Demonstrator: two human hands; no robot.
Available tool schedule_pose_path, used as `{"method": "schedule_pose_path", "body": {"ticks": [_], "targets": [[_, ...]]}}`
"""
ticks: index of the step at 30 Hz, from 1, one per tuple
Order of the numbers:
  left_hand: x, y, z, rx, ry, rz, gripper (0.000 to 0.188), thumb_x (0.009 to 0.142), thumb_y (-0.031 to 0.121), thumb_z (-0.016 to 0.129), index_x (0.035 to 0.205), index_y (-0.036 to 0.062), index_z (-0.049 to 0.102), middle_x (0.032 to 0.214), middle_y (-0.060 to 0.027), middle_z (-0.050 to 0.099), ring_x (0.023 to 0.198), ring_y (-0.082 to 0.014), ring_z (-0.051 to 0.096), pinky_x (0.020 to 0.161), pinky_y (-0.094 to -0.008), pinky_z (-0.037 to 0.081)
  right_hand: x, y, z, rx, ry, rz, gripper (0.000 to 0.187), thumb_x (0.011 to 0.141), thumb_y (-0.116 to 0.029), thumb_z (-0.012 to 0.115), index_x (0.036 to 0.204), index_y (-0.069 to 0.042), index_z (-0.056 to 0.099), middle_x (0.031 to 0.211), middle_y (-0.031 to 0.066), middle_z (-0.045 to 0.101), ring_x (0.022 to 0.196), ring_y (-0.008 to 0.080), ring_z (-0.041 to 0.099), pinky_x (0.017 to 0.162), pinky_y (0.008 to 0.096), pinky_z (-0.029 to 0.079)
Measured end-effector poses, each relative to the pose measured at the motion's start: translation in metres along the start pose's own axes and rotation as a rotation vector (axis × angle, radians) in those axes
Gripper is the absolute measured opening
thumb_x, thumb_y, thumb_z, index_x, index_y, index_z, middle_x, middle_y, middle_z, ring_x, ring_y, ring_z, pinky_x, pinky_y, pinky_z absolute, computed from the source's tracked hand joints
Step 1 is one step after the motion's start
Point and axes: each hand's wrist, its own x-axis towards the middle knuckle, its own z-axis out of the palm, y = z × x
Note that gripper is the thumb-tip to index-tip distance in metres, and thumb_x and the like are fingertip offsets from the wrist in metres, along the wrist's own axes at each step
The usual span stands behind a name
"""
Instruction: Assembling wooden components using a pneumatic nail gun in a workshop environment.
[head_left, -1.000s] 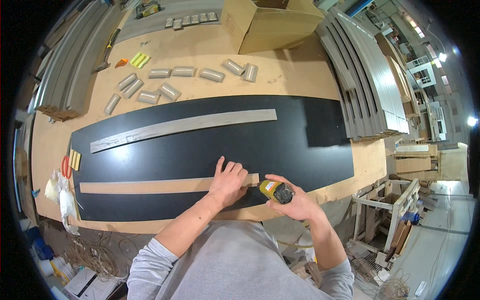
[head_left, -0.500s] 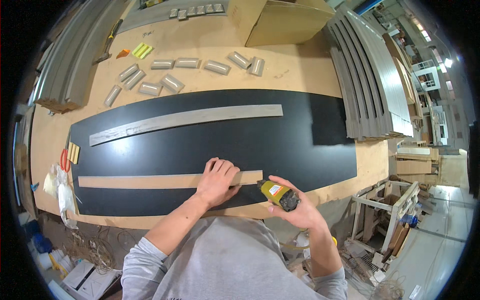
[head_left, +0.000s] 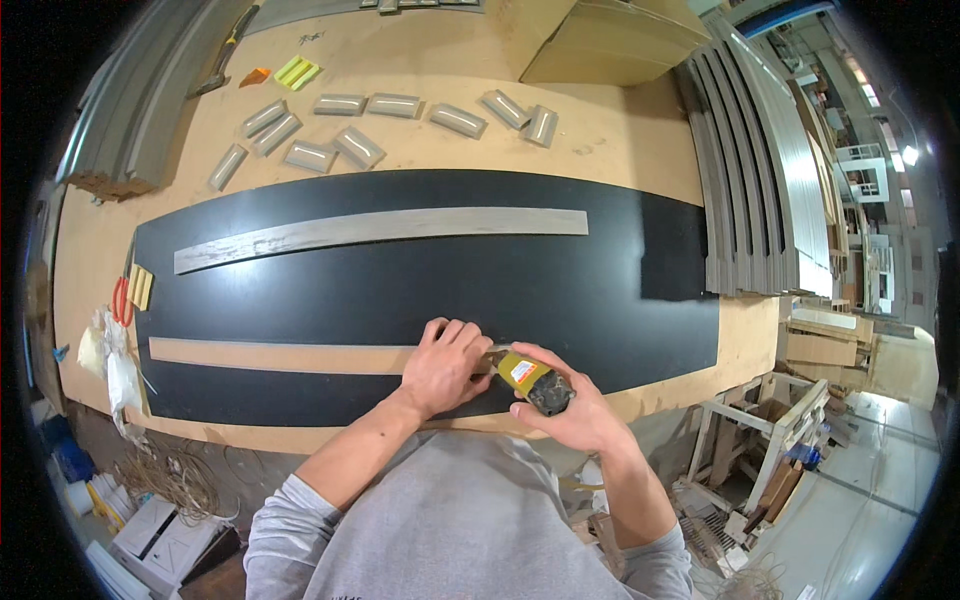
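A long narrow strip (head_left: 270, 354) with a tan upper face lies along the near part of a black board (head_left: 480, 285). My left hand (head_left: 445, 368) is closed over the strip toward its right end, fingers bent across it. My right hand (head_left: 580, 412) grips a yellow-green power tool (head_left: 538, 382) with a dark end. The tool's narrow nose sits at the strip, close beside my left fingers, and covers part of the strip's right end. Farther back on the board rests a second, grey strip (head_left: 390, 232), touched by neither hand.
Several small clear-topped packets (head_left: 395, 106) lie beyond the board, near a yellow-green block (head_left: 297, 72). Stacked grey profiles (head_left: 150, 100) flank the left, more profiles (head_left: 750, 190) the right. A cardboard box (head_left: 610, 45) stands at the back. Red-handled scissors (head_left: 122, 300) lie at the left edge.
My right hand has brought the tool leftward along the strip, closer to my left hand. My left hand stays on the strip. The whole view has shifted slightly.
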Motion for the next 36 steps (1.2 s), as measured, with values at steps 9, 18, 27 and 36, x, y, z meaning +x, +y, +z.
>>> {"method": "schedule_pose_path", "body": {"ticks": [9,18,27,36], "targets": [[-0.002,-0.001,0.001,0.015,0.021,0.004,0.056,0.079,0.033,0.088,0.124,0.0113,0.064,0.113,-0.0088,0.061,0.115,-0.0297,0.059,0.108,-0.0494,0.040,-0.002,-0.008,0.000,-0.019,0.029,0.033,0.077,0.087,-0.021,0.086,0.157,-0.020,0.054,0.142,0.0088,0.067,0.129,0.0236,0.063,0.113,0.0370,0.048],[0.000,0.002,0.000,-0.001,0.052,0.026,0.054,0.078,0.029,0.089,0.122,0.0101,0.063,0.112,-0.0092,0.060,0.112,-0.0306,0.059,0.106,-0.0495,0.041,-0.013,0.006,0.004,-0.013,-0.006,0.086,0.077,0.087,-0.021,0.086,0.157,-0.021,0.055,0.135,0.0095,0.069,0.116,0.0201,0.067,0.105,0.0347,0.053],[0.001,0.002,-0.001,0.003,0.054,0.028,0.055,0.077,0.029,0.089,0.122,0.0094,0.065,0.112,-0.0093,0.061,0.113,-0.0307,0.059,0.106,-0.0501,0.041,-0.015,0.000,0.004,-0.131,-0.021,0.097,0.085,0.087,-0.038,0.081,0.163,-0.031,0.045,0.148,0.0221,0.064,0.140,0.0415,0.059,0.117,0.0418,0.047],[-0.004,0.009,-0.011,0.034,-0.010,-0.045,0.059,0.084,0.034,0.086,0.133,0.0086,0.064,0.124,-0.0101,0.060,0.124,-0.0315,0.056,0.114,-0.0512,0.037,-0.005,0.028,-0.023,-0.113,0.424,-0.045,0.084,0.088,-0.015,0.082,0.163,-0.015,0.044,0.144,0.0181,0.065,0.133,0.0315,0.063,0.114,0.0372,0.047]]}}
